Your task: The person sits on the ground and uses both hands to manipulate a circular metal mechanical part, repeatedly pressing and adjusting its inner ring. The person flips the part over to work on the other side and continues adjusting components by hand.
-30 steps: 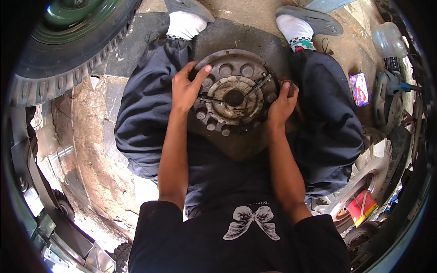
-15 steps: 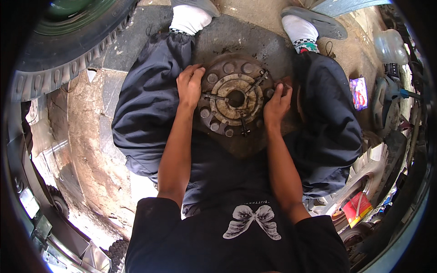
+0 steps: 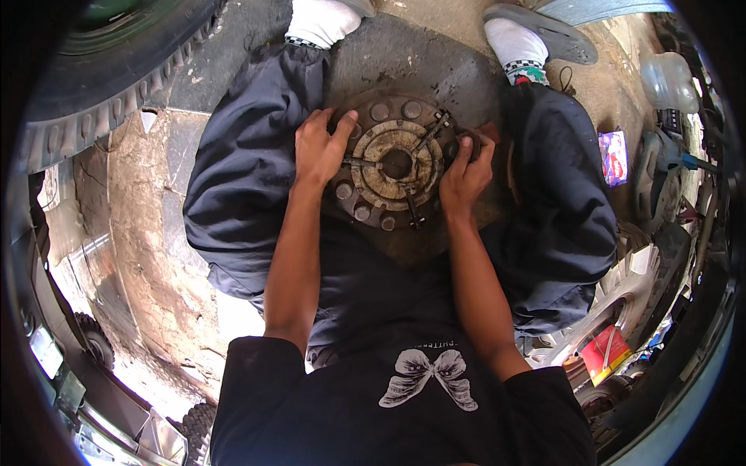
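Observation:
A round, greasy clutch pressure plate (image 3: 386, 120) is on the floor between my legs. Big round studs sit around its rim, and three levers point toward the hole in its worn middle ring. My left hand (image 3: 320, 149) grips the left rim, thumb over the top and fingers around the outer side, partly hidden. On the opposite side, my right hand (image 3: 468, 172) is closed around the right rim, its thumb up near a lever. What lies under the plate is hidden.
A large tyre (image 3: 116, 93) stands at the far left. To the right are a purple packet (image 3: 613, 158), a clear plastic jar (image 3: 668, 81) and a red and yellow box (image 3: 606, 353). My sandalled feet rest on the dark floor slab (image 3: 404, 54) beyond the plate.
The pressure plate has shifted slightly left, both hands moving with it. My left thumb now reaches farther over the rim, and my right hand has shifted its grip a little.

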Action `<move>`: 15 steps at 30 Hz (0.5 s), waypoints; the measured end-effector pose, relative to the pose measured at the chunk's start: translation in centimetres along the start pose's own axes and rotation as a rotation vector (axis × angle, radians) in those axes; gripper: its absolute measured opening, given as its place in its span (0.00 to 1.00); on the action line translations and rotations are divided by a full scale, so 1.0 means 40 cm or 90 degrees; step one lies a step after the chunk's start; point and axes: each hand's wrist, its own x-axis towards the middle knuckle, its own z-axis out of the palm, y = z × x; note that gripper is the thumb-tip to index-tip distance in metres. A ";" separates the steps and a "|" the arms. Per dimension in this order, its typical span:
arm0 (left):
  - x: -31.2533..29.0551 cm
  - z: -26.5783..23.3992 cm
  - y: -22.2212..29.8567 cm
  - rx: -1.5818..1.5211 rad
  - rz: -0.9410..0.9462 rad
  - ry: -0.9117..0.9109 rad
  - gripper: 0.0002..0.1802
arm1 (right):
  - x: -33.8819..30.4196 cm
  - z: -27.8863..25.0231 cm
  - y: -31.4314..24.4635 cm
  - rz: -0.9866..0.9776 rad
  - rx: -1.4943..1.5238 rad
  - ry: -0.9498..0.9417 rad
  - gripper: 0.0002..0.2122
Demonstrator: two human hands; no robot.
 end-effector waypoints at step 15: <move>-0.008 0.017 -0.001 0.014 -0.047 -0.043 0.47 | 0.002 0.002 0.008 0.005 -0.006 -0.007 0.12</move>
